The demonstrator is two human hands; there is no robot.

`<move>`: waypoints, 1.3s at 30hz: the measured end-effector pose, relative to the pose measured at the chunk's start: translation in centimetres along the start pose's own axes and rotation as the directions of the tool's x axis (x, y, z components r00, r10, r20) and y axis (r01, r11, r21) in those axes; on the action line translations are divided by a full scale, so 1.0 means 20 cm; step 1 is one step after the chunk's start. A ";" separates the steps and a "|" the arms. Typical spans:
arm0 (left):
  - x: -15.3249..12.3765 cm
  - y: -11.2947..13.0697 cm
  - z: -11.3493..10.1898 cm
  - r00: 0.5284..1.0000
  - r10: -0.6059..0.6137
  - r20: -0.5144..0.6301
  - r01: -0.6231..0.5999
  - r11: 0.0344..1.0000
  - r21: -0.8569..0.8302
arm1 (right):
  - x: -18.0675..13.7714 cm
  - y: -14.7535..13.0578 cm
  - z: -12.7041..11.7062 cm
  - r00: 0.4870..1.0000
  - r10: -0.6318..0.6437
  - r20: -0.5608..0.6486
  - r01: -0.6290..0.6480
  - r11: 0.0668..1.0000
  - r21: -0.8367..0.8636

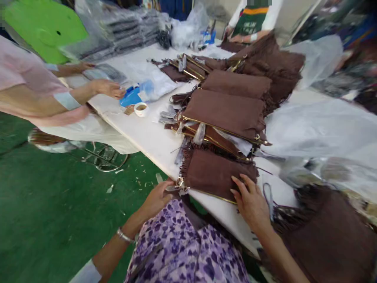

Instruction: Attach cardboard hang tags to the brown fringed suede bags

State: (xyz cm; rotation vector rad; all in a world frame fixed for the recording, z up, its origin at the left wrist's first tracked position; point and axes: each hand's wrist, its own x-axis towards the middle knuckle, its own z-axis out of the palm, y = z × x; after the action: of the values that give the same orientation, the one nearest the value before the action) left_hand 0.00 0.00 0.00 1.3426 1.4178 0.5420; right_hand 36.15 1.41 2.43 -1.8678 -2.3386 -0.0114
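Note:
A brown fringed bag (216, 173) with a gold zip lies flat at the near table edge, its zip side towards me. My left hand (157, 200) is closed at the bag's left corner, beside a metal ring clip (179, 182). A dark strap hangs below that corner, partly hidden by my clothing. On the bag's right half rests my right hand (250, 198), palm down with fingers spread. Just behind is a stack of similar brown bags (226, 112), with gold zips and clear plastic on their pulls.
Another brown fringed piece (332, 236) lies at right, near plastic sheeting (321, 125). Left, a co-worker's hand (108, 88) is by a blue object (131, 96) and a white cup (141, 109). Another person stands at the far end. A metal-framed stool (108, 157) stands on the green floor.

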 end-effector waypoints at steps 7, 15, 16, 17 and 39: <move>0.00 0.04 -0.04 0.995 -0.039 0.096 0.049 0.992 -0.113 | -0.01 -0.02 0.00 1.000 0.010 -0.011 -0.010 1.000 -0.003; -0.01 0.16 -0.12 0.966 -0.116 0.229 0.184 0.936 -0.299 | 0.00 -0.04 0.01 1.000 0.004 -0.018 -0.005 0.999 -0.041; -0.01 0.17 -0.12 0.962 -0.140 0.236 0.211 0.928 -0.309 | 0.00 -0.04 0.01 1.000 0.003 -0.018 -0.004 0.999 -0.048; 0.00 0.19 -0.12 0.957 -0.163 0.241 0.237 0.918 -0.319 | 0.00 -0.04 0.01 1.000 0.004 -0.017 -0.005 0.998 -0.056; 0.08 0.26 -0.06 0.887 -0.333 0.319 0.448 0.789 -0.421 | -0.01 -0.07 0.03 0.992 0.123 -0.009 -0.123 0.992 0.002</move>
State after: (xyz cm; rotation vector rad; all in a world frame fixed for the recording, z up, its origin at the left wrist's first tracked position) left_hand 1.43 3.24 4.43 0.6513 1.2162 0.4078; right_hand 34.72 1.04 1.87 -2.0031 -2.2128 -0.0035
